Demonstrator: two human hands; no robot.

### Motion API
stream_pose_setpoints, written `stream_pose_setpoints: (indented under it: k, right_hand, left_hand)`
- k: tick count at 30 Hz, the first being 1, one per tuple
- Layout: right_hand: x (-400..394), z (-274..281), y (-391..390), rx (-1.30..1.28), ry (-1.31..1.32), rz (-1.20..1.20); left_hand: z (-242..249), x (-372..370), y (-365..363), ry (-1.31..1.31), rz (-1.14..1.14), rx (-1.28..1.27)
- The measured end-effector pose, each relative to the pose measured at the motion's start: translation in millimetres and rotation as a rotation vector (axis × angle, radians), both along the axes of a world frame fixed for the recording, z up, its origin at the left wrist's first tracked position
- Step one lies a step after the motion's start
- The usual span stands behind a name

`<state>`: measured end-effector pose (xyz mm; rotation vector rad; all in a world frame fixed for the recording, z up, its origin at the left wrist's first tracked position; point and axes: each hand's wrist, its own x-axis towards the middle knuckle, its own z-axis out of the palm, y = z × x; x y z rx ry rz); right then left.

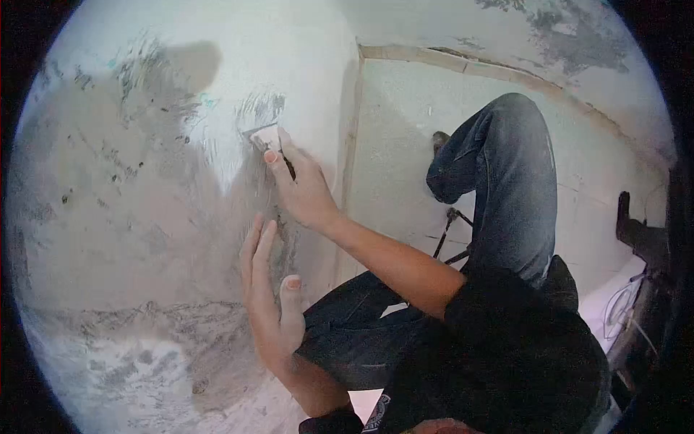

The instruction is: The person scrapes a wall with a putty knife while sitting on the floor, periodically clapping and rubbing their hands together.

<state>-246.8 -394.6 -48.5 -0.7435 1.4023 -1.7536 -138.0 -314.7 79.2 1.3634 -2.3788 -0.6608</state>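
My right hand is closed around a scraper with a broad flat blade. The blade's edge lies against the pale wall, at a patch of dark scuffs and scrape marks. Lower down, my left hand holds nothing. Its fingers are stretched upward along the wall surface, with the thumb apart. Whitish dust shows on the fingers of both hands. Around the hands the wall changes from white coating to a bare grey-beige area with small dark pits.
My bent legs in jeans are right of the wall, over a pale tiled floor. Thin dark legs of a stand show beside my knee. A tan skirting strip runs along the far wall. Coiled cable lies at the right.
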Motion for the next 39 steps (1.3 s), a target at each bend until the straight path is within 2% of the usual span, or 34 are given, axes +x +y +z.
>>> stream_pose_setpoints:
  k: [3, 4, 8, 11, 13, 16, 19, 22, 25, 28, 32, 34, 37, 39]
  right_hand:
    - [-15, -15, -6, 0.105, 0.029, 0.038]
    - [-11, -2, -2, 0.035, -0.073, -0.010]
    - [-5, -6, 7, 0.053, -0.024, 0.102]
    - [-3, -9, -2, -0.012, -0.142, 0.006]
    - [1, -9, 3, 0.034, -0.067, 0.007]
    - [-9, -8, -1, 0.101, -0.137, 0.095]
    - [2, -6, 9, -0.006, -0.072, 0.011]
    - [-14, -13, -2, 0.040, -0.148, 0.074]
    - [-1, -13, 3, -0.036, -0.080, 0.000]
    - [-9, -22, -9, 0.045, -0.050, 0.023]
    - [-10, -17, -6, 0.019, -0.103, 0.009]
    - [-6, -18, -11, 0.041, -0.025, -0.128]
    - [-9, -17, -5, -0.011, -0.078, 0.004]
    - [-9, -29, -7, -0.058, -0.047, -0.026]
  left_hand:
    - [0, 0, -4, -0.022, -0.008, 0.025]
    - [-1, 1, -5, -0.062, -0.015, 0.021]
    - [-1, 2, -3, -0.007, -0.019, 0.055]
    - [-2, -1, -7, -0.052, 0.006, 0.046]
    - [-4, -2, -7, -0.057, 0.004, 0.018]
    - [-9, -1, -8, -0.068, 0.011, 0.002]
    - [-9, -3, -9, -0.035, -0.025, -0.021]
    - [-11, -2, -8, -0.066, 0.016, -0.003]
    - [-7, -3, -9, -0.057, -0.023, -0.021]
    - [-12, -1, -8, -0.065, 0.007, -0.029]
    - [-9, -5, -10, -0.059, -0.018, -0.019]
    - [-10, -5, -11, -0.102, -0.003, -0.046]
    - [-12, -4, -12, -0.067, -0.027, -0.047]
    - [-14, -4, -9, -0.070, 0.000, -0.035]
